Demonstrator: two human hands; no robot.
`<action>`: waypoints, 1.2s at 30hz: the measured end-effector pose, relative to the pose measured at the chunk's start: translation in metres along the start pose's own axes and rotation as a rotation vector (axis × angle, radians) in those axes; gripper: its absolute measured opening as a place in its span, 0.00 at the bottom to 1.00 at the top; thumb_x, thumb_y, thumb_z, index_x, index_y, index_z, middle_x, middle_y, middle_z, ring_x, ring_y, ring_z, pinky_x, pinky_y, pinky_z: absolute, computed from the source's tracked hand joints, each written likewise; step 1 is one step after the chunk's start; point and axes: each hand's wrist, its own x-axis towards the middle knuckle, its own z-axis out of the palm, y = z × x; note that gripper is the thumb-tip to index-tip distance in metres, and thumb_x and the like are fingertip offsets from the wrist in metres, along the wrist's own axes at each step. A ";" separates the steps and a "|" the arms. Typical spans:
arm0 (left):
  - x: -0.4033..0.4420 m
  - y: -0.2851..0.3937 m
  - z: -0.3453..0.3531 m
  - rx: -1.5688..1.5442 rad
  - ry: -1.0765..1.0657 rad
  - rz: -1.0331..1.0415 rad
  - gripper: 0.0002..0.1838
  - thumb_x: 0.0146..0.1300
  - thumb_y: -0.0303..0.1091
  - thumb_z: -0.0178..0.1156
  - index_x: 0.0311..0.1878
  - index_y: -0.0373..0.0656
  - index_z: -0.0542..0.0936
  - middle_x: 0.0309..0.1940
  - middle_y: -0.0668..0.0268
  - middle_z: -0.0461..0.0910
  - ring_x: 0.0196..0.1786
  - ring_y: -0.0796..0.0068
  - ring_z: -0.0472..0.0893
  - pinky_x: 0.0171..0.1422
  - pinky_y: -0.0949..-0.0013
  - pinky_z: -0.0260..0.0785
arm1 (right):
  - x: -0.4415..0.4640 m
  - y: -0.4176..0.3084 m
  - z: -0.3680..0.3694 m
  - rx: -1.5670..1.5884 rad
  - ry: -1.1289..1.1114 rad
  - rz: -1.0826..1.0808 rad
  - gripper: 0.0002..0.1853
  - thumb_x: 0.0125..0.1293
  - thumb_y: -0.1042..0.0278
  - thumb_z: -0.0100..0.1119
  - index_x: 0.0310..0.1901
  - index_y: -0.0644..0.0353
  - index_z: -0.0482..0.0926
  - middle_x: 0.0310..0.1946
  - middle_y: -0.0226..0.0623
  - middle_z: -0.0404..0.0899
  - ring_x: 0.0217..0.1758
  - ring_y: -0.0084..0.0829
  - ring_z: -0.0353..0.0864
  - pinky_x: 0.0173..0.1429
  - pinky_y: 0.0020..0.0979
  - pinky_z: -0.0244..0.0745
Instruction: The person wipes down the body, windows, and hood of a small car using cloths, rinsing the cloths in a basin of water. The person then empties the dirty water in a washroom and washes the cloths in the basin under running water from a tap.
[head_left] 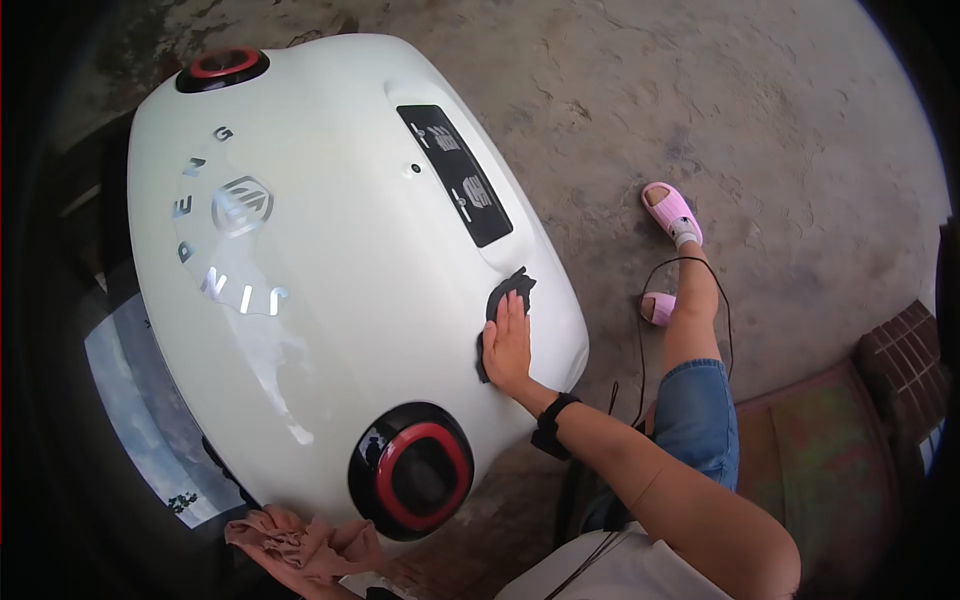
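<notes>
My right hand, with a black band on its wrist, lies flat on a dark cloth. The palm and outstretched fingers press this cloth against the white rear panel of a car, below the dark licence-plate recess. At the lower left, my left hand is closed on a crumpled pinkish-brown cloth. Part of that hand is hidden by the folds. Between the two hands sits a round tail light with a red ring.
A second tail light, silver lettering and a badge are on the car. The rear window reflects sky. My feet in pink slippers stand on a rough concrete floor. A thin black cable loops by my leg.
</notes>
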 end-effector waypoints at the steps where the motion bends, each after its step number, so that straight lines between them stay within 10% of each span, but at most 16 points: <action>1: 0.020 0.010 0.012 -0.029 -0.102 0.021 0.21 0.68 0.57 0.50 0.47 0.48 0.72 0.35 0.68 0.70 0.31 0.75 0.66 0.34 0.72 0.64 | 0.008 -0.014 0.005 -0.045 -0.002 0.004 0.29 0.73 0.57 0.36 0.71 0.64 0.54 0.73 0.48 0.48 0.77 0.46 0.43 0.76 0.47 0.40; 4: 0.067 0.038 0.005 0.034 -0.148 -0.066 0.30 0.66 0.42 0.60 0.65 0.38 0.63 0.56 0.58 0.71 0.59 0.63 0.72 0.63 0.64 0.67 | 0.047 -0.089 0.005 0.138 -0.145 -0.241 0.29 0.74 0.54 0.35 0.70 0.63 0.54 0.74 0.45 0.47 0.78 0.44 0.42 0.76 0.46 0.38; 9: 0.150 0.048 0.062 0.879 -0.314 0.333 0.34 0.65 0.37 0.59 0.67 0.33 0.56 0.61 0.49 0.67 0.63 0.59 0.70 0.67 0.59 0.62 | 0.141 -0.120 0.001 0.291 -0.219 -0.653 0.25 0.73 0.56 0.36 0.68 0.57 0.62 0.72 0.40 0.53 0.76 0.39 0.49 0.77 0.44 0.42; 17: 0.293 0.066 0.032 1.561 -0.325 0.975 0.22 0.70 0.37 0.44 0.60 0.31 0.59 0.62 0.46 0.65 0.64 0.54 0.68 0.66 0.59 0.59 | 0.156 -0.071 0.026 0.135 0.074 0.020 0.24 0.73 0.59 0.37 0.63 0.68 0.66 0.70 0.47 0.57 0.75 0.41 0.52 0.76 0.43 0.43; 27: 0.336 0.045 0.036 1.432 -0.456 0.728 0.26 0.73 0.45 0.40 0.62 0.31 0.59 0.65 0.37 0.60 0.66 0.44 0.65 0.69 0.49 0.59 | 0.293 -0.063 0.048 0.224 -0.209 0.155 0.34 0.75 0.47 0.19 0.71 0.67 0.50 0.74 0.46 0.46 0.79 0.38 0.38 0.78 0.39 0.31; 36: 0.331 0.055 0.032 1.635 -0.378 0.702 0.30 0.74 0.51 0.34 0.59 0.30 0.64 0.60 0.39 0.66 0.64 0.40 0.66 0.65 0.46 0.61 | 0.278 -0.004 0.047 0.121 -0.202 0.063 0.30 0.75 0.52 0.23 0.72 0.61 0.50 0.75 0.42 0.44 0.78 0.40 0.41 0.78 0.41 0.35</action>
